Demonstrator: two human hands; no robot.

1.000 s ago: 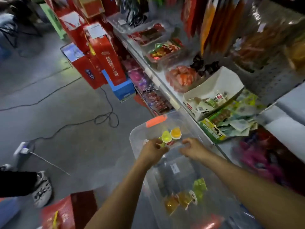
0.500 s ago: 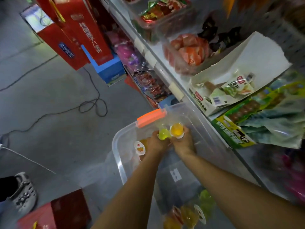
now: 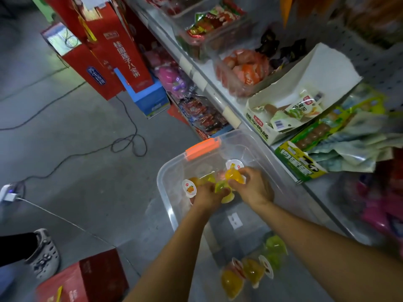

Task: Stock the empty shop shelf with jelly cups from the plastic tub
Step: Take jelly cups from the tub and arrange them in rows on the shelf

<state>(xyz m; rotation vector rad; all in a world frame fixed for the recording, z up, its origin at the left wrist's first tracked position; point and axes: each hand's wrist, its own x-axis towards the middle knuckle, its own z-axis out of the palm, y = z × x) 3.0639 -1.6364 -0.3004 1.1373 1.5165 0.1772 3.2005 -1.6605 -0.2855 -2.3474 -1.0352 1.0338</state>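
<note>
A clear plastic tub (image 3: 165, 192) with an orange latch (image 3: 202, 148) stands on the floor below the shelf. Both my hands are inside its far end. My left hand (image 3: 207, 196) is closed around green and yellow jelly cups (image 3: 220, 186). My right hand (image 3: 254, 188) grips an orange-yellow jelly cup (image 3: 234, 176) right beside them. One cup with a white orange-print lid (image 3: 189, 188) lies by the tub's left wall. Several more jelly cups (image 3: 253, 269) lie at the tub's near end. A bare grey stretch of shelf (image 3: 327, 197) shows at right.
The shelf (image 3: 216, 92) above holds snack trays, a white carton (image 3: 305, 88) and green packets (image 3: 340, 140). Red gift boxes (image 3: 117, 46) and a blue box (image 3: 150, 99) stand on the floor at left. A black cable (image 3: 128, 144) loops there. Another person's shoe (image 3: 43, 253) is at lower left.
The view has tilted down and closer to the tub. My hands went from its rim into the far end and closed on jelly cups, my right hand now holding the orange-yellow one.
</note>
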